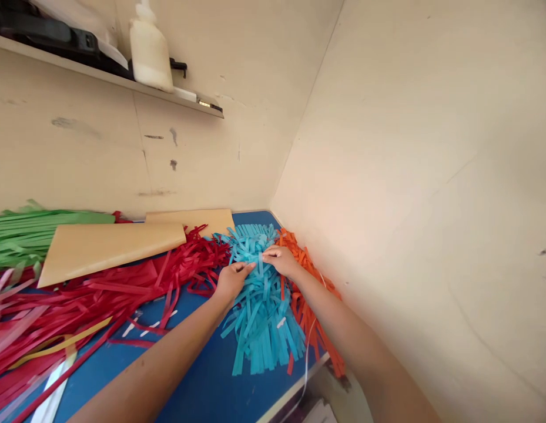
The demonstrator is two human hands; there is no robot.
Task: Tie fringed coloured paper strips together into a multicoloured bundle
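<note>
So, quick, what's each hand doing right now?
Left hand: curled at the blue strips; whether it grips one can't be told.
Right hand: closed, pinching a blue strip.

Up on my head, close over the blue table [211, 373], the camera looked forward, down across it!

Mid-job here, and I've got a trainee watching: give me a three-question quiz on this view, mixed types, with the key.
1. True or false: the left hand and the right hand are both at the light-blue strips.
2. Which colour of strips lies just right of the light-blue ones in the picture? A. green B. orange C. red
3. Fill in: the white bottle stands on the ____.

Key: 1. True. 2. B, the orange strips. 3. shelf.
</note>
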